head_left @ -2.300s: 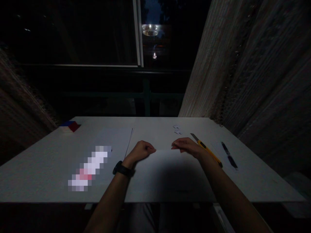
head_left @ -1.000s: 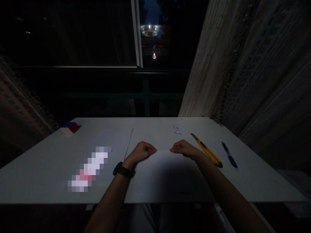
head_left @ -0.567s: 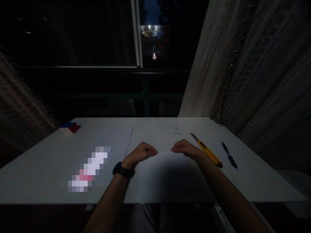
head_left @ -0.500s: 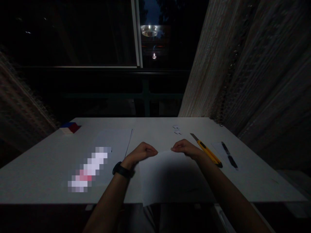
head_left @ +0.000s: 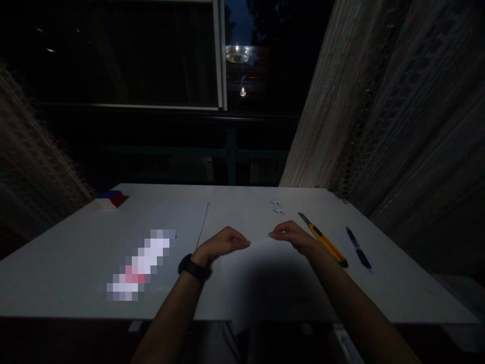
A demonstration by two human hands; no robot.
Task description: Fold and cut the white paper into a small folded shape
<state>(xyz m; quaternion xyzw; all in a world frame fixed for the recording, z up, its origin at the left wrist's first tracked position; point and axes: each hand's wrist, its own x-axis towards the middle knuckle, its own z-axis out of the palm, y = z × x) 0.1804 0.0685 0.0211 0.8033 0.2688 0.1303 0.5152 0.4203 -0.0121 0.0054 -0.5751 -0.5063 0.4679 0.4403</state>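
A white sheet of paper [head_left: 273, 283] lies in front of me, its near end hanging past the table's front edge. My left hand [head_left: 227, 240], with a dark watch on the wrist, pinches the sheet's far edge near its left corner. A short way to the right, my right hand [head_left: 290, 235] pinches the same edge between thumb and fingers. A yellow utility knife [head_left: 326, 242] with its blade out lies just right of my right hand. Shadow covers the middle of the sheet.
On the white table [head_left: 56, 273] a stack of paper [head_left: 185, 222] lies at left, partly under a blurred patch. A blue, red and white block [head_left: 110, 199] sits far left. Small paper pieces [head_left: 278, 207] lie beyond my hands. A black pen [head_left: 358, 247] lies at right.
Both hands still hold the paper's far edge. The sheet's near end hangs slightly lower over the front edge. The view has shifted and tilted a little.
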